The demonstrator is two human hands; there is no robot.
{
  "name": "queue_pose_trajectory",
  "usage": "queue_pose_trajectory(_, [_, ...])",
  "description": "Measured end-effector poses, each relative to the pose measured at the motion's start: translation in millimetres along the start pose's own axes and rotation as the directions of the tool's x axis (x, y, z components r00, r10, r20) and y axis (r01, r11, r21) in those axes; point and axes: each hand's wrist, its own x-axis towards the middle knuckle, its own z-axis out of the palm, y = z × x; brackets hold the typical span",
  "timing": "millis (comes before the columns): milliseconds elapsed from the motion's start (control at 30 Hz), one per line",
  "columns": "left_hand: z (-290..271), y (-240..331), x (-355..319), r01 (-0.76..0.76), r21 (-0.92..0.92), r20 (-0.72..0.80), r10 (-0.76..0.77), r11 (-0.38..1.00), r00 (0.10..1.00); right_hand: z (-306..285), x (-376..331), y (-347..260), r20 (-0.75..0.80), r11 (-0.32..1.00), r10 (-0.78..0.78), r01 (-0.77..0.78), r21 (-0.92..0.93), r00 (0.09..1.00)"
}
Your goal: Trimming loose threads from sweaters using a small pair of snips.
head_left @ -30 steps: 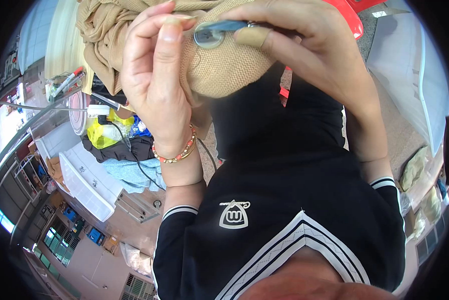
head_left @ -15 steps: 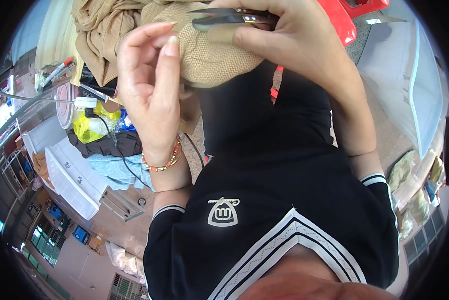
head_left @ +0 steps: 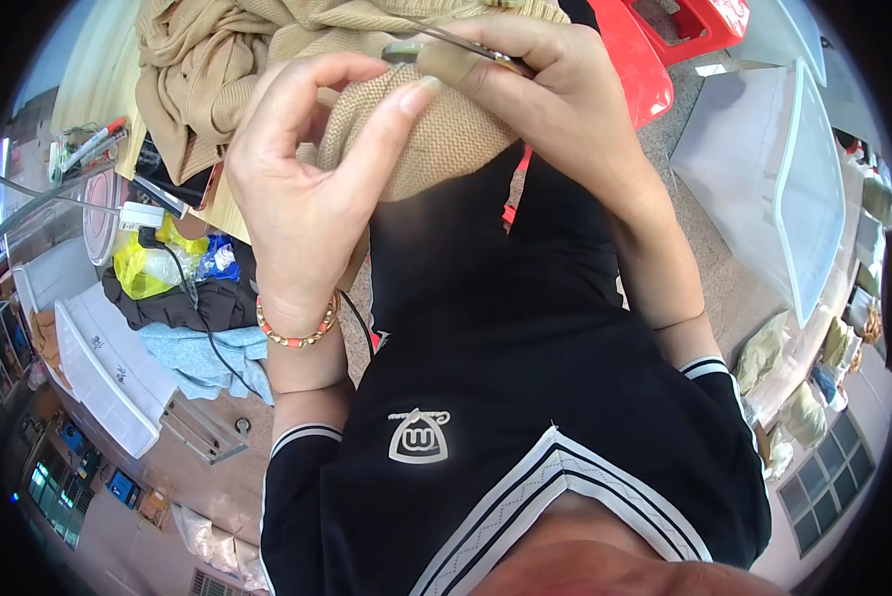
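Note:
A tan knitted garment (head_left: 421, 149) bunches up between my hands, its rounded edge hanging over my lap. My left hand (head_left: 302, 169) pinches the knit between thumb and fingers at its upper edge. Thread snips (head_left: 471, 47) lie in my right hand (head_left: 535, 84), between thumb and fingers. Their blades are spread apart and point left toward my left fingertips; the lower blade is partly behind my right thumb and the cloth. More of the tan knit (head_left: 193, 84) is heaped on the wooden table (head_left: 93, 84) at the far left.
Pens (head_left: 93, 147) and a white plug adapter (head_left: 142, 216) with cables sit at the table's left side. Below are a yellow plastic bag (head_left: 140, 268), light blue cloth (head_left: 208, 358) and a white bin (head_left: 108, 382). Right stand a red plastic stool (head_left: 633, 70) and a translucent bin (head_left: 734, 169).
My left thumb and fingers have closed onto the knit, beside the snips. The right hand and snips have shifted slightly left and down, the blades now spread wider. The whole view has moved a little.

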Motion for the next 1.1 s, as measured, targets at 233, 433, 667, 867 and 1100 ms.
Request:
queue_pose_trajectory(233, [0, -6, 14, -0.366, 0.264, 0.049, 0.367, 0.892, 0.929, -9, 5, -11, 0.050, 0.989, 0.031, -0.038, 0.141, 0.998])
queue_pose_trajectory(433, [6, -11, 21, -0.383, 0.151, 0.076, 0.375, 0.912, 0.924, -8, 13, -2, 0.003, 0.964, -0.225, 0.222, 0.150, 0.974])
queue_pose_trajectory(667, [7, -14, 18, -0.075, -0.234, 0.069, 0.094, 0.969, 0.993, -9, 8, -5, 0.012, 0.985, -0.094, 0.091, 0.145, 0.996])
queue_pose_trajectory(867, [0, -13, 19, -0.122, -0.204, 0.043, 0.133, 0.971, 0.990, -3, 13, 2, -0.095, 0.883, -0.464, 0.468, 0.031, 0.881])
queue_pose_trajectory(1100, [-2, -7, 19, -0.299, 0.233, 0.067, 0.292, 0.925, 0.954, -8, 9, -7, 0.031, 0.982, -0.062, 0.056, 0.179, 0.998])
